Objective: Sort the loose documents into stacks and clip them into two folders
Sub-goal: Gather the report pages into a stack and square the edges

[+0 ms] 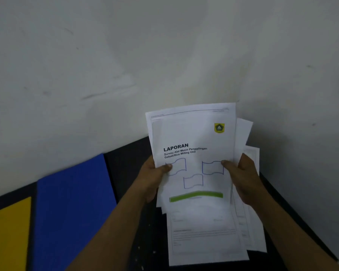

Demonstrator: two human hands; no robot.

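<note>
Dark desk: documents are pinched upright at both side edges by left hand and right hand; blue folder and yellow folder are laid leftward, nearer left hand.

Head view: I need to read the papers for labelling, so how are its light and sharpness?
In the head view, light is dim and flat, without glare; the cover sheet shows its big title clearly; small print on the lower documents is blurred; the blue folder has soft edges; the left hand and right hand gripping the documents look underexposed.
</note>
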